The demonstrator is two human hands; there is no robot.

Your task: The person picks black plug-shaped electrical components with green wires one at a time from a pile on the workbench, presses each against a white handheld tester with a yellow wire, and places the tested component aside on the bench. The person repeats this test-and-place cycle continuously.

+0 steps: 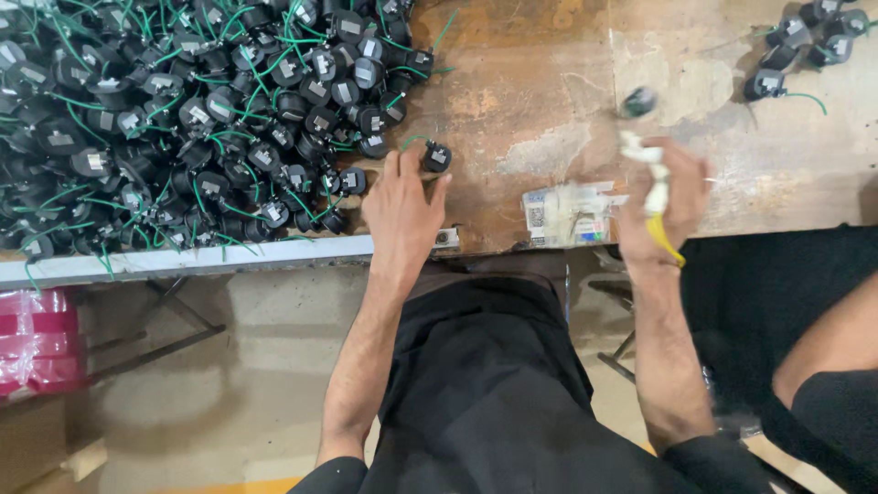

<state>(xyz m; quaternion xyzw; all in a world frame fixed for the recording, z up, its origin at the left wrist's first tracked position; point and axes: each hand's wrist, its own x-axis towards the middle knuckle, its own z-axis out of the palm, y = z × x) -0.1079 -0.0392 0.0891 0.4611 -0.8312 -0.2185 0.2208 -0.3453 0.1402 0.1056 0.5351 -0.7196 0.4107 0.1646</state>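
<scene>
Left hand: the left hand (402,209) lies palm down near the bench's front edge, fingers reaching forward; index and thumb tips close on a single black round part (436,157) with a green wire, lightly pinched or just touched.
Picked part: it sits just clear of the right fringe of the big heap, on bare wood.
Right hand: the right hand (666,203) is raised over the front edge, curled around a white and yellow tool (655,187); a dark cap-like piece (638,101) shows at the tool's far tip.
Heap: a heap of black parts with green wires (183,119) covers the bench's left half to the far-left corner.
Small group: a few similar parts (800,50) lie at the far-right corner.
Packet: a clear printed packet (567,214) rests at the front edge between the hands.
Doing it well: by my judgement, grip the part by its body, not the wire, and lift it straight so neighbouring wires do not snag.
Hard to see: the right hand and tool are motion-blurred, so the grip and the tool's kind are uncertain.
Cut off: the worn wooden bench (549,101) and the heap run out of view; another person's arm (823,348) is cropped at the right.
</scene>
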